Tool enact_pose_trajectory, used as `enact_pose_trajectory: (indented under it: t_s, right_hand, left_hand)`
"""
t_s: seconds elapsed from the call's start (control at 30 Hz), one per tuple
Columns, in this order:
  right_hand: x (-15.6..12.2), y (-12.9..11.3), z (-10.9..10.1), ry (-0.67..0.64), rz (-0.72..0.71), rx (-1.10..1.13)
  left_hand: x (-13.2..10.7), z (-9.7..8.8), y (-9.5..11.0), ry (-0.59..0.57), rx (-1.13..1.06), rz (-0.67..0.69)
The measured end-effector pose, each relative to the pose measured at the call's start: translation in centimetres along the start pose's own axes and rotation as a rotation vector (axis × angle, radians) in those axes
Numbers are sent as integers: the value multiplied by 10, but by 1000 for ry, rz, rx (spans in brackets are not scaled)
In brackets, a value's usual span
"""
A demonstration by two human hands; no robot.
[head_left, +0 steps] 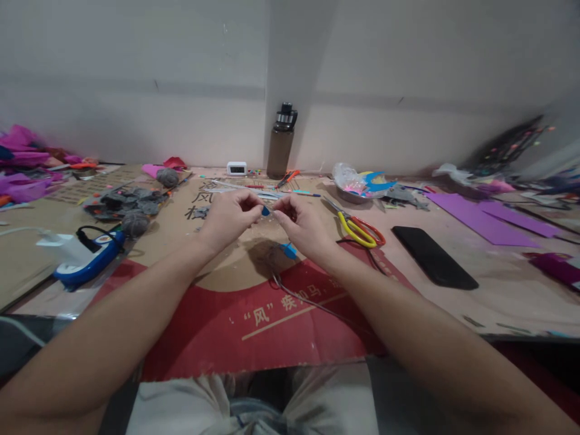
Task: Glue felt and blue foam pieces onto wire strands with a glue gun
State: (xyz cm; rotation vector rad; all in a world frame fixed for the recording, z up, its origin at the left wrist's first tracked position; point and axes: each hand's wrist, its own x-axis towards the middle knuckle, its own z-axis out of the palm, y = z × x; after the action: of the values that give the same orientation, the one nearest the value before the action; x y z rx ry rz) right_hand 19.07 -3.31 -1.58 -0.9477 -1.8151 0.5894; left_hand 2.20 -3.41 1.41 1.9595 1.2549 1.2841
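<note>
My left hand (230,216) and my right hand (302,225) meet above the cardboard sheet (254,326), both with fingers pinched together. Between the fingertips sits a small blue piece (265,211). Another bit of blue (289,250) shows under my right palm, and a thin grey wire (308,299) trails from there across the red print toward me. A grey fuzzy ball (270,257) lies on the cardboard just below the hands.
Yellow and red scissors (360,230) and a black phone (432,264) lie to the right. A blue and white glue gun (88,257) rests at the left by grey pom-poms (135,222). A dark bottle (281,142) and small clock (237,168) stand by the wall. Purple sheets (487,220) spread far right.
</note>
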Motion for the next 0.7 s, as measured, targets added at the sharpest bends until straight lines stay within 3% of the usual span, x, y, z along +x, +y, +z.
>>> enact_pose_trajectory:
  t_s: [0.2,0.43,0.57,0.7]
  right_hand:
    - [-2,-1,1,15,-30,-53]
    - [-6,-3,6,-124,-80,-38]
    - [-8,-9,5,-181,-49,52]
    - [-11,-23,0,-253,-11,220]
  left_hand:
    - [7,-4,-1,71,-273,-167]
    - [17,-10,-13,217,-605,-230]
    - [27,-21,-23,377,-670,-212]
    - [40,-45,-33,566,-810,-226]
